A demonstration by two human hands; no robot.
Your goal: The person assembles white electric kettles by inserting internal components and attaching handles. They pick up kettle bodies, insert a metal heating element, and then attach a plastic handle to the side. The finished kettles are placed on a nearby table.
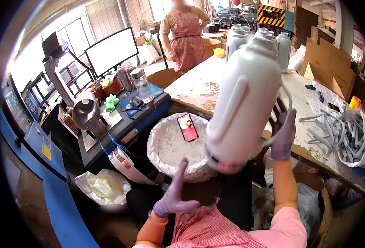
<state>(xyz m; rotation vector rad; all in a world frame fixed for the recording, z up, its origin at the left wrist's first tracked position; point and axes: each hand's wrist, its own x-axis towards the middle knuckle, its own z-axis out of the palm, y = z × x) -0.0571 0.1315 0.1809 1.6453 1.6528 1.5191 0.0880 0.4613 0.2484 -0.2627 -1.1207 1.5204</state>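
A large pale grey thermos jug hangs tilted in front of me, slightly blurred, with its neck up and its base toward me. My right hand, in a purple-grey glove, is closed round the jug's curved side handle. My left hand, gloved alike, is held up below and left of the jug, thumb and fingers apart, touching nothing. Beyond the left hand stands a white-lined sack full of clear plastic rings. A phone with a lit screen lies on the rings.
Several more grey jugs stand on the worn worktable. Grey handles fill a bag at the table's right. On the left are a monitor, a desk and a blue machine. A person in a checked apron stands across.
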